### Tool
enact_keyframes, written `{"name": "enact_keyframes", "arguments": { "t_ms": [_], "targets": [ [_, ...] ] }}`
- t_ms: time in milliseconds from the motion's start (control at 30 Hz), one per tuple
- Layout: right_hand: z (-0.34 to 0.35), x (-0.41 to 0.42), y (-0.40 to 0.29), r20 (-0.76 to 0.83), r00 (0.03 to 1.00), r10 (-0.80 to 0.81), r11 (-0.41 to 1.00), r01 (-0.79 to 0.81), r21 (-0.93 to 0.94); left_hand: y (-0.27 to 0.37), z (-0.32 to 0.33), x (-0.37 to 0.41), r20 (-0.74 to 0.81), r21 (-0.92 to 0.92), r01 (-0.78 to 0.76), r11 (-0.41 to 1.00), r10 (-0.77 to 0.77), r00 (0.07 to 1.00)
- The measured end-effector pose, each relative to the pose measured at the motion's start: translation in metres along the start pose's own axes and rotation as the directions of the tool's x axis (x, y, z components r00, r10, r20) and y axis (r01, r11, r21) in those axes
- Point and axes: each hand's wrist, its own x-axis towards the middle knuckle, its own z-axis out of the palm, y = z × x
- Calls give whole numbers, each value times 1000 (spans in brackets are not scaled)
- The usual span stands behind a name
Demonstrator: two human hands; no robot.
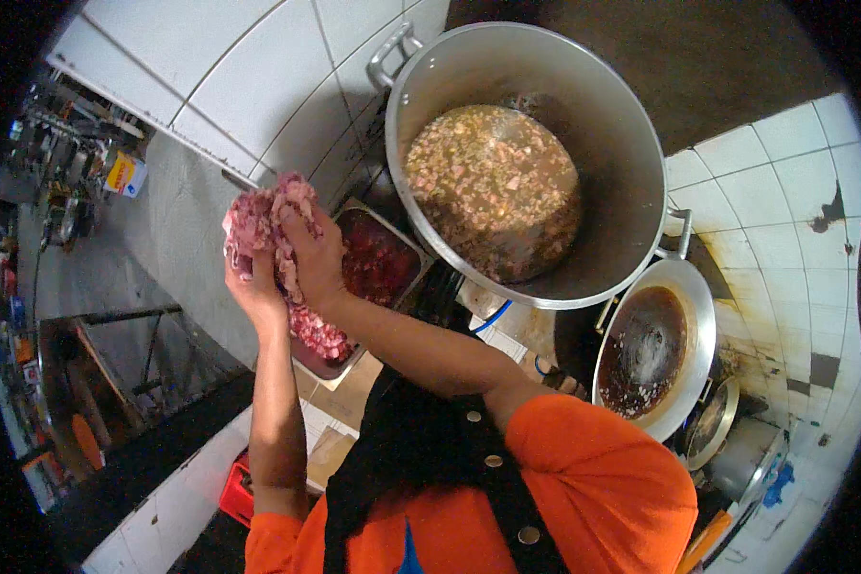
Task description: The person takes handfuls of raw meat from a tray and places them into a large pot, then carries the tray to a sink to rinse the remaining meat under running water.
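My left hand point(258, 290) and my right hand point(316, 262) are pressed together around a big clump of raw chopped meat point(251, 222). Pink strands bulge out above and between the fingers. Beneath the hands is a rectangular metal pan point(355, 366), partly hidden by my wrists. Raw meat pieces point(321, 333) lie at its near end, and dark red bloody liquid point(377, 258) covers the far part. To the right stands a large two-handled aluminium pot point(617, 172), holding small pieces of meat in brown liquid point(495, 179).
Right of the pot sits a wide metal pan point(699, 337) with dark brown liquid. A smaller pan point(714, 423) and a metal pot point(742, 452) are beyond it. White tiled walls point(251, 64) enclose the pot. A red plastic container point(238, 488) is low at left.
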Motion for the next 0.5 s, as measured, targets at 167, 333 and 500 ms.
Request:
{"name": "enact_keyframes", "arguments": {
  "t_ms": [167,333,500],
  "targets": [
    [-24,57,-98,14,984,-180,983,179,35,54,105,28,135,-298,-114,948,160,978],
    [-87,129,-198,-21,966,-258,957,259,130,60,247,43,230,-366,6,931,85,969],
    [-220,200,-170,-290,956,43,980,-96,-171,-49,356,31,234,-305,115,945,-43,971]
  ]
}}
